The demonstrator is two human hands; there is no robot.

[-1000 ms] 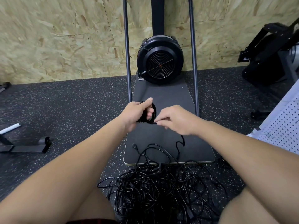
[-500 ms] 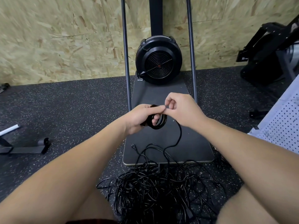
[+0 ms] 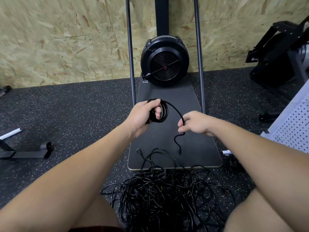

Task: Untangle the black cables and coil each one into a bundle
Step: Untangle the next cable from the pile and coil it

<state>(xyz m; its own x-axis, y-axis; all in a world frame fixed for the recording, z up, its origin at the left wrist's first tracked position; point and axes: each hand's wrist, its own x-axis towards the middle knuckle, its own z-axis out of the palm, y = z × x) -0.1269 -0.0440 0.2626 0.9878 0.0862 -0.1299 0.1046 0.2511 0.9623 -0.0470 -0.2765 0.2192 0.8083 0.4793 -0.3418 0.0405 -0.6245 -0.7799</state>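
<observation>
Since half a second ago the right hand (image 3: pixel 194 123) has drawn away from the coil (image 3: pixel 159 111), down and to the right; it was up against the left hand's fingers then. A fresh arc of cable (image 3: pixel 175 108) now spans the gap between the two hands. Judgement: one wrap was just laid on and the next length is being fed out, so this cable's bundle is close to done.

Left hand (image 3: pixel 142 114): fingers curled through the coil, thumb over the top, gripping it. Right hand: fingertips pinching the cable just below the arc.

Coil: several tight, round black turns, held above the dark platform (image 3: pixel 200 148) of the exercise machine. Below the right hand only a short tail (image 3: pixel 178 142) hangs, wavy, its free end in the air over the platform. It appears clear of the pile, though that is hard to confirm.

Pile of cables (image 3: pixel 167 195): large, loose, knotted mass of thin black cables on the speckled floor (image 3: pixel 66 114) between the person's knees, a few loops lapping onto the platform's near edge. Judgement: most of the task remains.
</observation>
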